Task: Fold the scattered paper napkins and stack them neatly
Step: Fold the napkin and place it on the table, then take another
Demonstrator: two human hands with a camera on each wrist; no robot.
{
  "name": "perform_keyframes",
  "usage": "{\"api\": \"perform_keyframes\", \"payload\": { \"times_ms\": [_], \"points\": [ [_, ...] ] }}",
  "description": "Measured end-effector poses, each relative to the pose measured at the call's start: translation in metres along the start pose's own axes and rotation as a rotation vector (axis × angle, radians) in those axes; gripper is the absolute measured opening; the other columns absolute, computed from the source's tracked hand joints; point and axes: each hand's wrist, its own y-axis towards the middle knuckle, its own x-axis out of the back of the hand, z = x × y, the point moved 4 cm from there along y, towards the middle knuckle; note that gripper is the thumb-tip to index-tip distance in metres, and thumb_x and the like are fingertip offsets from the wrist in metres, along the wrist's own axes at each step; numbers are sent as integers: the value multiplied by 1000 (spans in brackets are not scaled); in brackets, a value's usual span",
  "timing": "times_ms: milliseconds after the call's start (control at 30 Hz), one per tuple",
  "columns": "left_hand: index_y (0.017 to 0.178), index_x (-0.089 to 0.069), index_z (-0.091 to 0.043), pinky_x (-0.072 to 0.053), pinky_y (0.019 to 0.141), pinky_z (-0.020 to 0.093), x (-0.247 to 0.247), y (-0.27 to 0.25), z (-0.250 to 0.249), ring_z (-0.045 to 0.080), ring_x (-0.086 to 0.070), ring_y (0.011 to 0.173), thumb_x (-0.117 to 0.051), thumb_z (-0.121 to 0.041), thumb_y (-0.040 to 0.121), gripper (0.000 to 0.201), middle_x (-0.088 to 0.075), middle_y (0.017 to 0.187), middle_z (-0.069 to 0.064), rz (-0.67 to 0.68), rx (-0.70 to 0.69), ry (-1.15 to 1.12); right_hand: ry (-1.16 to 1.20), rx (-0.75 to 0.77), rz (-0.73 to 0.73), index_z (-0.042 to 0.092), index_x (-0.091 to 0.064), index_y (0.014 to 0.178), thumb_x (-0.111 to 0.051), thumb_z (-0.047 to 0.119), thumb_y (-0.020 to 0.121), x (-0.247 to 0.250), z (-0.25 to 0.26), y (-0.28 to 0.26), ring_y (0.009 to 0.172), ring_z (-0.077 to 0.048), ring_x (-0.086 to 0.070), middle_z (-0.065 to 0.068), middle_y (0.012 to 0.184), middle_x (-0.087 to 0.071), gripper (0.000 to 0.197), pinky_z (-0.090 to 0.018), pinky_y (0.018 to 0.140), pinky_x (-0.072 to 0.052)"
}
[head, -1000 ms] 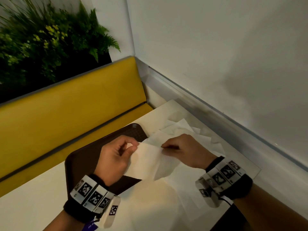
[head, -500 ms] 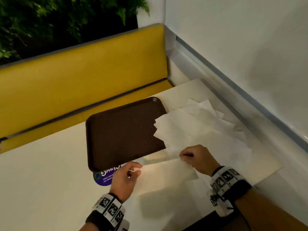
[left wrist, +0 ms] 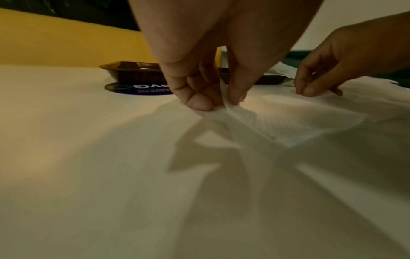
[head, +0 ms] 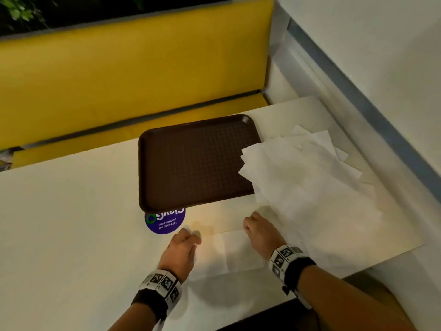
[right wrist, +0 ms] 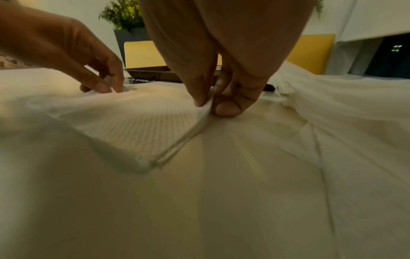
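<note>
One white paper napkin lies spread on the cream table near its front edge. My left hand pinches the napkin's far left corner between thumb and fingers. My right hand pinches the far right corner the same way. Both corners sit low, at the table surface. A loose pile of unfolded white napkins lies to the right, with its left edge over the tray.
A dark brown tray sits behind my hands, bare apart from the napkin edges. A round purple sticker shows at the tray's near edge. A yellow bench runs behind the table, a white wall on the right.
Both hands pulled one napkin off the pile toward the table's front edge and lowered it flat. The view tilted down, so the tray now shows whole.
</note>
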Motion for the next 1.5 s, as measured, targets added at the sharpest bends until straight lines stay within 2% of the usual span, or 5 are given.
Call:
{"api": "perform_keyframes", "payload": {
  "times_ms": [367,667,1133,1233,1500],
  "points": [
    [121,-53,-35,-34,88,38,48,83,-126,19,-39,110,-53,-36,89,32,-44,123,-9,-104,-264,175,365,-80,-334,19,-64,84,-60,15,90,60,-52,-56,71,-8,-58,7,80,-63,8,-21,68,-52],
    [138,-41,-21,-28,105,54,51,227,-191,33,-35,131,-48,-55,90,59,-40,143,4,70,90,246,557,-329,-403,32,-63,81,-65,19,89,75,-146,-126,83,-1,-62,14,76,-68,14,-10,71,-50],
    [129,-48,-27,-30,101,52,26,232,-238,29,-36,126,-47,-55,90,48,-38,138,2,-73,-222,398,649,-478,-408,26,-64,80,-62,20,91,84,-177,-126,72,-6,-63,7,74,-68,13,-14,66,-51],
    [141,-33,-22,-29,103,55,11,232,-239,35,-30,132,-46,-69,83,76,-29,148,8,-29,15,389,648,-452,-424,25,-64,79,-62,18,90,88,-172,-120,68,-7,-61,8,70,-67,14,-13,62,-48],
    [124,-47,-17,-35,100,49,33,236,-220,29,-52,120,-62,-32,89,41,-54,131,6,-63,158,174,662,-461,-422,26,-64,79,-61,19,90,88,-175,-124,69,-6,-62,19,75,-66,14,-15,64,-51]
  ]
}}
